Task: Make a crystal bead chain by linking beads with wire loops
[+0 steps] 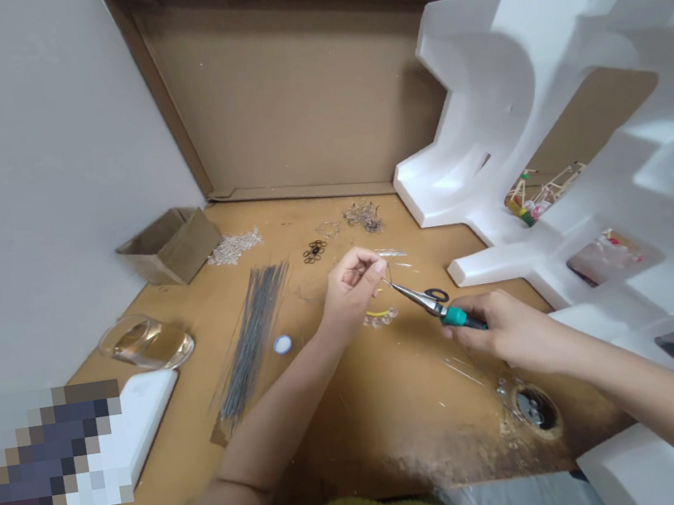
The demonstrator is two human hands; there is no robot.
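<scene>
My left hand [354, 285] is closed in a pinch on a thin wire [388, 274] above the middle of the table. Wrapped around the green and black handles of a pair of needle-nose pliers [419, 298] is my right hand [499, 332]. The pliers' narrow tips point left and meet the wire close to my left fingertips; whether the jaws grip it is too small to tell. Just below lies a yellow curved piece with clear beads [382, 318]. A black loop handle [437, 295], perhaps of scissors, shows behind the pliers.
Left of my hands lie a bundle of grey wires [255, 339] and a white round cap [282, 344]. Black rings [314, 251], clear beads [234, 248] and a small cardboard box [177, 250] sit farther back. A glass [146, 344] stands left; white foam [480, 107] borders the right.
</scene>
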